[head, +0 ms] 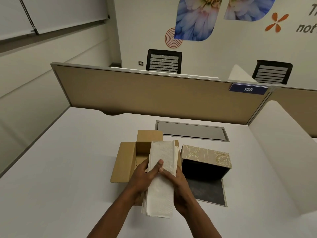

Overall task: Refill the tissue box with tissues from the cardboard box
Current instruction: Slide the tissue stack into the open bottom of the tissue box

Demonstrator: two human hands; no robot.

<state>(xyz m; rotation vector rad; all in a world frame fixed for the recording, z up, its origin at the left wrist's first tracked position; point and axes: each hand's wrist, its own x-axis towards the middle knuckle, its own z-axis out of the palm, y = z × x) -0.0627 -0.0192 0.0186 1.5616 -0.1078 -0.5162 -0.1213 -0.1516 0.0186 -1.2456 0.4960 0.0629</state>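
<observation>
A thick stack of white tissues [162, 179] is held lengthwise above the open brown cardboard box [126, 160] on the white desk. My left hand [145, 176] grips the stack's left side with the thumb on top. My right hand [178, 188] grips its right side. To the right stands the tissue box [205, 159], patterned beige outside and black inside, with its open side facing me. Its dark flat lid [209, 192] lies on the desk in front of it.
A grey cable hatch [192, 130] is set into the desk behind the boxes. A tan partition [145, 95] with a blue "109" tag closes the back; a white divider [283, 152] runs along the right. Two black chairs stand beyond.
</observation>
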